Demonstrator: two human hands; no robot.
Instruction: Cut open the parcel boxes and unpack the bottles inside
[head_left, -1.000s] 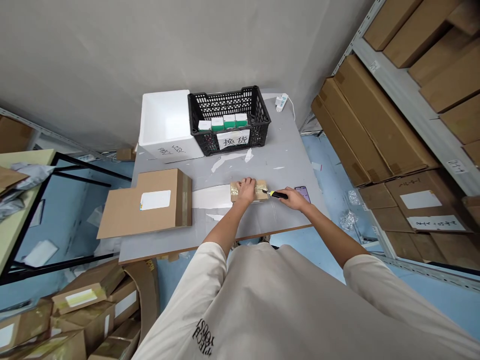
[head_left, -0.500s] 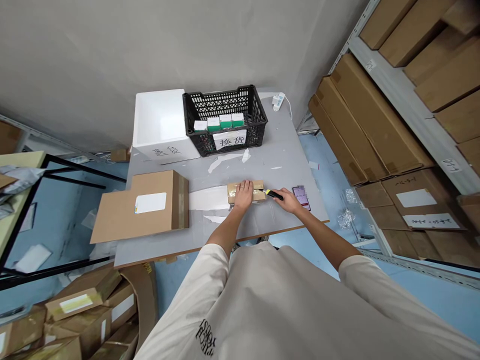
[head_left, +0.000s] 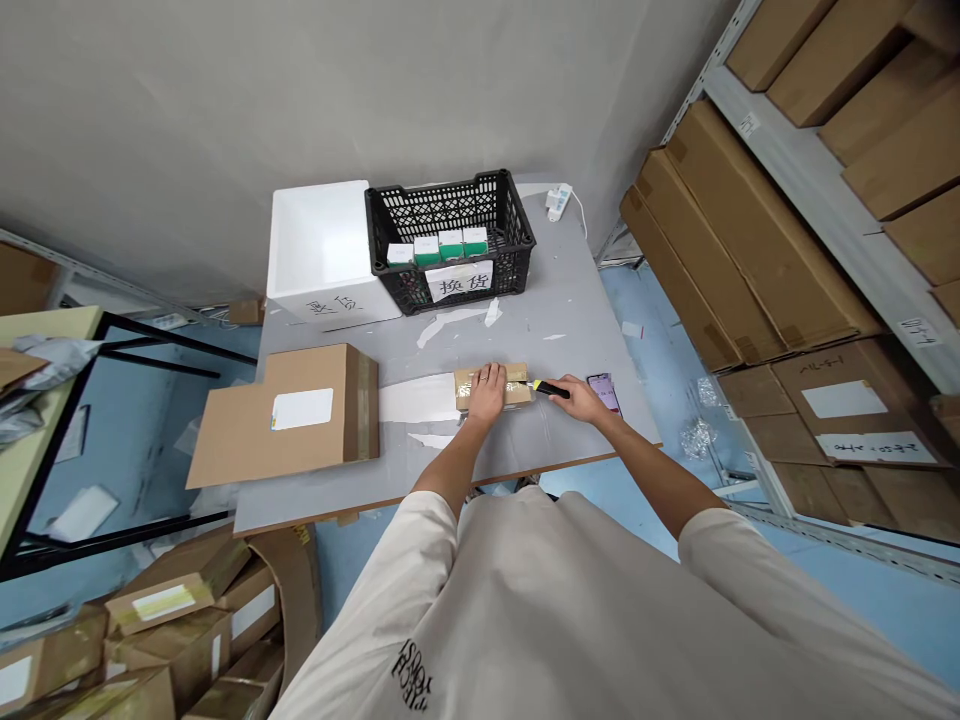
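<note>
The small box (head_left: 463, 386) lies on the table (head_left: 577, 290) near the middle of the frame, its flat top up and shiny tape showing on its left part; its flaps do not stand open, so as far as can be seen the opening up is incomplete and what is inside stays out of sight; a thin dark line runs over the right part of its top, at the tip of the knife (head_left: 553, 388), and I cannot tell whether that is blade, slit or both, so how much tape is parted is unclear.

The left hand (head_left: 487, 390) is palm down over the box, fingers laid out along its top and fairly close together, not balled up; whether the thumb pinches a side I cannot tell. The right hand (head_left: 579, 398) is closed round the black and yellow handle, which points left in the frame with its tip at the box; the phone (head_left: 602, 388) lies just beside that hand, on the right.

Around them: a white sheet (head_left: 416, 397) just left of the box; the big box (head_left: 315, 375) at the left of the table, a flap reaching out to its left; the black crate (head_left: 510, 272) at upper centre, four packs (head_left: 451, 245) with white tops in a row inside; the white bin (head_left: 289, 305) against its left side; paper scraps (head_left: 492, 312) in front of the crate; a plug strip (head_left: 557, 202) at the table's far right corner.
</note>
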